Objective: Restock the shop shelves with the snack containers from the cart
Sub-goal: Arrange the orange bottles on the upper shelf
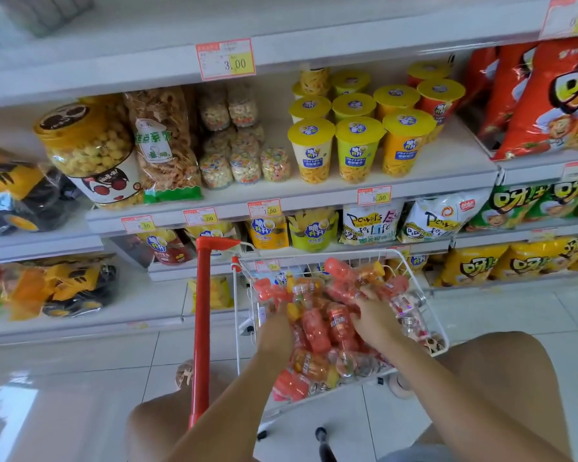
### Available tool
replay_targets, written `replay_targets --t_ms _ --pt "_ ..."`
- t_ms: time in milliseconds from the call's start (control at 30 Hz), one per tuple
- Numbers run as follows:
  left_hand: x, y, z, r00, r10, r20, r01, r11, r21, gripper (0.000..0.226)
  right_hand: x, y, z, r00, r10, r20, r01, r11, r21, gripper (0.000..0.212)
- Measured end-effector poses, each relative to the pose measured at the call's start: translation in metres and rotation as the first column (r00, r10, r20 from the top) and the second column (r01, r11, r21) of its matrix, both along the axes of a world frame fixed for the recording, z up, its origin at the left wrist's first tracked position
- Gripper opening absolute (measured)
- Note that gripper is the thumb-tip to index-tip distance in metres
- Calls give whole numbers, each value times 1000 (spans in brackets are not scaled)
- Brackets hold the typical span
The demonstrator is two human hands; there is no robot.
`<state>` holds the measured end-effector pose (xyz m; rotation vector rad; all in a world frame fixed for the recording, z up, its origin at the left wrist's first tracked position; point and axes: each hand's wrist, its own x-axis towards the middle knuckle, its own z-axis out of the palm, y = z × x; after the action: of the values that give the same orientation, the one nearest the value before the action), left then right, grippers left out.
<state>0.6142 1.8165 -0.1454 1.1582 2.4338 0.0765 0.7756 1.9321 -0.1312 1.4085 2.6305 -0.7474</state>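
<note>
Head view looked down on a red cart handle point(202, 311) left of centre. Right of it, the left hand point(276, 325) dug into the snack containers point(317, 323) heaped in the white wire cart point(442, 335), its fingers buried, so its grip could not be told. The right hand point(376, 316) lay on the same pile, fingers bent over red containers; whether it clamped one was unclear.

Left hand point(276, 323) fingertips: buried among snack containers point(317, 325). Right hand point(376, 315) grip: unclear. Top-right price tag point(571, 18): cropped by frame edge.
</note>
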Motion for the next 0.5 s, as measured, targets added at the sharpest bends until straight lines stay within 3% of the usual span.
replay_targets --t_ms 67,167,267,367,500 --pt "-8 12 0 998 -48 -51 43 995 -85 61 -10 -10 9 997 66 -35 -61 989 134 28" --pt "-20 29 2 990 -123 -68 107 974 -198 35 -22 -31 19 958 283 -44 -282 959 35 28" --pt "-25 37 4 980 -177 -95 149 957 -248 27 -27 -47 23 863 482 152 -483 875 -33 43" --pt "-24 40 4 971 -211 -112 175 948 -267 24 -28 -52 26 768 538 348 -567 823 -19 64" --pt "-26 38 2 981 -166 -100 143 969 -200 25 -29 -61 27 715 539 445 -564 821 -89 55"
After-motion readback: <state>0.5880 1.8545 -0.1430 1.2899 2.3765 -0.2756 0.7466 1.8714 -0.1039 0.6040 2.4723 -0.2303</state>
